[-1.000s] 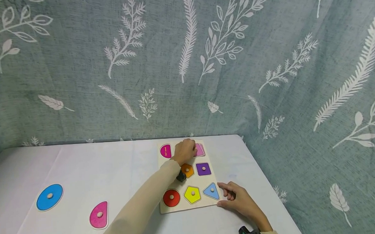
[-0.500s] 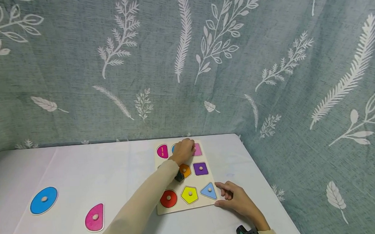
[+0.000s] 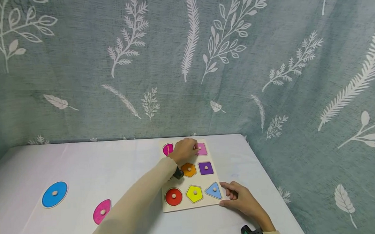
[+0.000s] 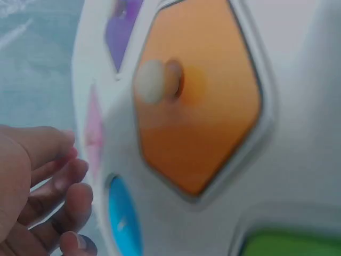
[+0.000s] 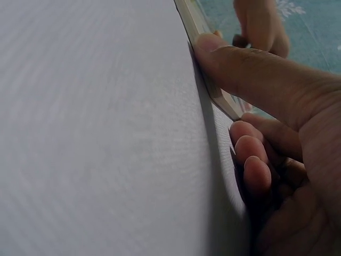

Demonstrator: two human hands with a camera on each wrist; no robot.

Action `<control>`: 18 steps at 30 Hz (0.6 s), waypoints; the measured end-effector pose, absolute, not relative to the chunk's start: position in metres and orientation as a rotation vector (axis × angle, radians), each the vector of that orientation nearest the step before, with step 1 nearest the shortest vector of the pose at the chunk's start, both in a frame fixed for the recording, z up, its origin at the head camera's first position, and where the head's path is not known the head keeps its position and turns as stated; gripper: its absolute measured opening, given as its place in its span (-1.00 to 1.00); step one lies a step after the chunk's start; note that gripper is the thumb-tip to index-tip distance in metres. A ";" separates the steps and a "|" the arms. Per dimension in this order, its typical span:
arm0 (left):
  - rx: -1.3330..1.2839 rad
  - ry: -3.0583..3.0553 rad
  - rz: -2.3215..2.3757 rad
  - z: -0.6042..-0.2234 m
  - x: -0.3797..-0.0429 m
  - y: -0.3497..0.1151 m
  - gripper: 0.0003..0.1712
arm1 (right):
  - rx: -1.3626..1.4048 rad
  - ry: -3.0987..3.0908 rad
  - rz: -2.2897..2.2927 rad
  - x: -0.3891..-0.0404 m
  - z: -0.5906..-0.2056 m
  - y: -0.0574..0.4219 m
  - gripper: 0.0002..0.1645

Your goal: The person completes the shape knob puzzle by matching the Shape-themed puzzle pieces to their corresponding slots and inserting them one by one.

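My left hand [image 3: 185, 150] hovers at the far edge of a wooden shape puzzle board [image 3: 206, 179], its fingertips right beside the knob of a pink square piece [image 3: 203, 149]. That piece lies flat in its recess. In the left wrist view the loosely bent fingers [image 4: 72, 173] stand a little apart from the pink piece. At the board's near right corner, my right hand [image 3: 241, 198] grips the edge between thumb and forefinger; its thumb [image 5: 213, 50] presses the board's side in the right wrist view. The blue recess [image 4: 122, 218] in the far row is hidden by my left hand in the head view.
A blue oval piece [image 3: 54, 194] and a pink half-round piece [image 3: 102, 211] lie on the white table left of the board. Red circle [image 3: 173, 197], yellow pentagon [image 3: 194, 194], blue triangle [image 3: 213, 191], purple square [image 3: 205, 168] and orange hexagon [image 3: 188, 169] pieces sit in the board.
The pink square, askew at first, has settled into its recess, and my left fingers have eased off its knob. My right hand stays at the corner. The head view has shifted slightly.
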State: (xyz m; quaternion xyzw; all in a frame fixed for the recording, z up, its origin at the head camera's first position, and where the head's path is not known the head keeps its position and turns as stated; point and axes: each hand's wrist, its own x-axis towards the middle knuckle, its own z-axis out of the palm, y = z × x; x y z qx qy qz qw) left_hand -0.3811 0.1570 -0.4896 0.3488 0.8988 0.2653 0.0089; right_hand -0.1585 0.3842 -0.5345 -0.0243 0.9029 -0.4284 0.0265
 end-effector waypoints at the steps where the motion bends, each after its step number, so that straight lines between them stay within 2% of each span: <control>1: 1.107 2.797 0.823 -0.487 -0.380 0.152 -0.88 | -0.074 2.788 -1.328 -0.158 -0.534 0.383 -0.13; 10: 1.174 2.824 0.735 -0.466 -0.366 0.102 -0.87 | 0.043 2.771 -1.341 -0.156 -0.533 0.380 -0.11; 18: 1.176 2.900 0.717 -0.467 -0.348 0.039 -0.94 | 0.091 2.742 -1.385 -0.154 -0.530 0.371 -0.10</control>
